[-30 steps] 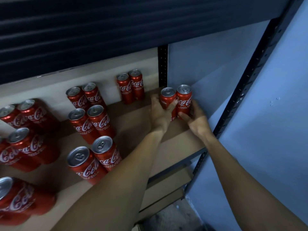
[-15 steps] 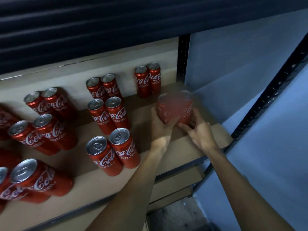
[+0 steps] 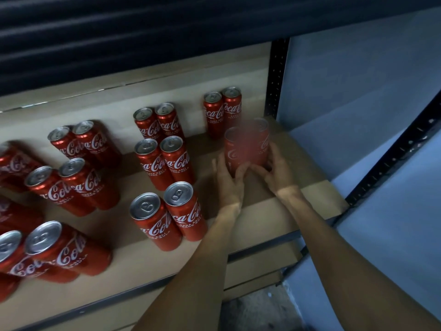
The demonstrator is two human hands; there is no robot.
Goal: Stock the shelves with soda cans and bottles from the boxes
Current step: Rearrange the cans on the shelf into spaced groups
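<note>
a pair of slim red aluminium cola cans (image 3: 247,145), blurred, is held upright at the right end of a pale wooden shelf board (image 3: 274,211), toward one o'clock in the view. the left hand (image 3: 228,177) is curled round the pair from nine o'clock, the right hand (image 3: 278,170) from three o'clock. each grip is narrow and closed on the cans. whether the bases touch the board cannot be told. the placing step appears to be in hand. next, the pair would likely need squaring in line with a standing pair of red cans (image 3: 223,111) at eleven o'clock, then releasing. further pairs of red cans (image 3: 164,158) are ranged toward nine o'clock.
</note>
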